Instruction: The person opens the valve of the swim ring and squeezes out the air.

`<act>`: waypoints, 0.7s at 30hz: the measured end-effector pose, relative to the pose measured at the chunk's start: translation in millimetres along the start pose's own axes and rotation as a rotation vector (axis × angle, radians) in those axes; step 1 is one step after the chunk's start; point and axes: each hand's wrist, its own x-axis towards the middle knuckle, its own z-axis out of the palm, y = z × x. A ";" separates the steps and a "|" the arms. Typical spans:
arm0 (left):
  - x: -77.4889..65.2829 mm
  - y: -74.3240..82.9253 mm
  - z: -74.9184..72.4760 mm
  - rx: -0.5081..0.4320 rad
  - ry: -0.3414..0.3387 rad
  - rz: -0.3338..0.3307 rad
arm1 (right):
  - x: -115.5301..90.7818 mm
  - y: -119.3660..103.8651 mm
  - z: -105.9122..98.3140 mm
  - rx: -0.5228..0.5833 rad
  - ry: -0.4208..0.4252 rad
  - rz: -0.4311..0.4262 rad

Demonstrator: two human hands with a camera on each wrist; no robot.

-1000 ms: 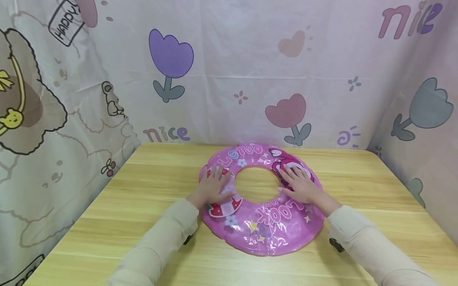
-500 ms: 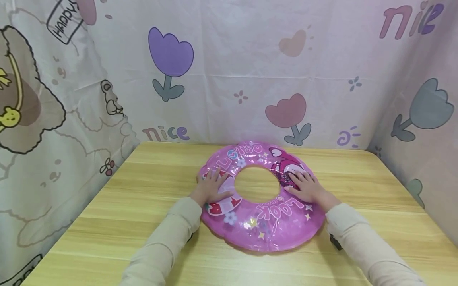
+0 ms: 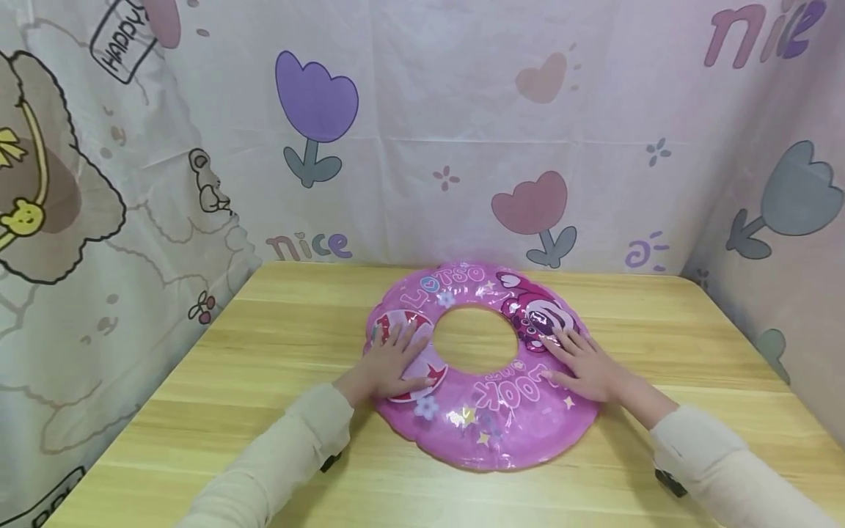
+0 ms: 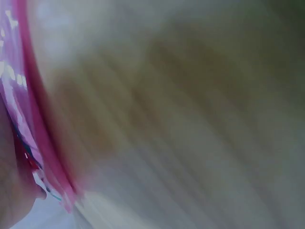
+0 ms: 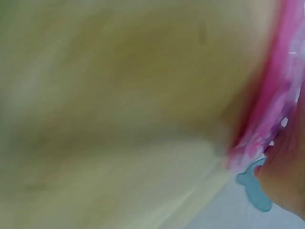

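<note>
A pink inflatable swim ring (image 3: pixel 495 440), printed with a bear, a strawberry patch and the word LOTSO, lies flat on the wooden table. On its left side rests my left hand (image 3: pixel 386 367), fingers spread and fairly straight over the strawberry print. My right hand (image 3: pixel 590 367) lies on the right side, fingertips at the bear's face, also spread. In the left wrist view the ring's edge (image 4: pixel 40 129) shows at the left, beside part of the hand (image 4: pixel 14 186). The right wrist view has the ring's edge (image 5: pixel 267 109) and part of the hand (image 5: pixel 286 176) at the right.
The wooden table (image 3: pixel 211 411) extends to both sides of the ring. A printed curtain (image 3: pixel 422 132) with tulips hangs right behind the table's back edge, and more printed cloth covers both sides. Dark wrist devices (image 3: pixel 670 482) show under the sleeves.
Over the last second my right hand has slid outward to the right and slightly nearer, uncovering more of the bear. My left hand has shifted slightly. The ring stays almost in place.
</note>
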 end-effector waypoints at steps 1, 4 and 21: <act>-2.1 -0.8 0.5 0.023 0.002 -0.002 | -3.4 1.3 0.8 -0.003 -0.005 0.008; -10.2 -1.8 -1.0 0.061 0.004 -0.018 | -11.4 4.5 0.5 -0.014 0.005 0.025; -42.0 24.2 9.7 0.020 -0.009 0.113 | -50.4 -28.8 18.2 -0.076 0.090 -0.186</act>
